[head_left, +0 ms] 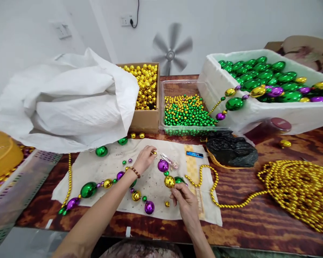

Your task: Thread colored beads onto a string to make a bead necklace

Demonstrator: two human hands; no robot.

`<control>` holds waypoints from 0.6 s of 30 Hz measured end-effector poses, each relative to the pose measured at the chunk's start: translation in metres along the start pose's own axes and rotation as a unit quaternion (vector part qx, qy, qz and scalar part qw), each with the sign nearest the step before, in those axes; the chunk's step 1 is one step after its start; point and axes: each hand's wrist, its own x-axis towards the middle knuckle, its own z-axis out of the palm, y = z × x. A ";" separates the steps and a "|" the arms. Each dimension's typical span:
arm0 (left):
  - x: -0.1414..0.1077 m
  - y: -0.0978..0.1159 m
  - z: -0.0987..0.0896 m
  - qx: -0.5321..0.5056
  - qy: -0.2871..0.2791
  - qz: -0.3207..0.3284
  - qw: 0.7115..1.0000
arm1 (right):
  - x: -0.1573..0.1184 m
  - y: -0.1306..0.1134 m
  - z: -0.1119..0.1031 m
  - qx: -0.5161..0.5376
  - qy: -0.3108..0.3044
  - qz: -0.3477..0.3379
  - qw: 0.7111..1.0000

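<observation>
My left hand [146, 157], with a beaded bracelet on its wrist, pinches a small gold bead [154, 153] above the cream cloth [97, 172]. My right hand [183, 197] is closed on a large gold ball [169, 181], which is joined to a small green bead [166, 173] and a purple ball [163, 165]. Beside the purple ball are small scissors [170, 161]. On the cloth below my left forearm lie strung green, purple and gold beads, with a purple ball [149, 207] at one end. A loose gold bead [167, 204] sits left of my right hand.
Behind the cloth stand a cardboard box [144, 121] of gold balls, a clear tray [163, 107] of small beads and a white foam box [215, 77]. A gold bead chain [298, 193] is piled right. A basket [226, 165] holds black plastic; a fan [170, 55] spins behind.
</observation>
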 end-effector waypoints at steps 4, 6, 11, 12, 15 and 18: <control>-0.015 0.025 -0.022 -0.331 0.000 -0.083 0.940 | 0.000 0.002 -0.001 -0.034 -0.015 -0.014 0.999; -0.025 0.039 -0.029 -0.481 0.002 -0.119 0.869 | 0.000 0.004 -0.001 -0.047 -0.025 -0.022 0.998; -0.037 0.056 -0.031 -0.555 0.009 -0.139 0.820 | 0.000 0.005 0.000 -0.069 -0.041 -0.037 0.996; -0.037 0.056 -0.030 -0.559 0.009 -0.139 0.817 | -0.001 0.004 0.000 -0.072 -0.041 -0.038 0.996; -0.038 0.057 -0.028 -0.563 0.009 -0.134 0.816 | -0.002 0.003 -0.001 -0.075 -0.037 -0.040 0.996; -0.039 0.059 -0.028 -0.553 0.006 -0.125 0.824 | -0.004 0.003 -0.003 -0.083 -0.036 -0.045 0.995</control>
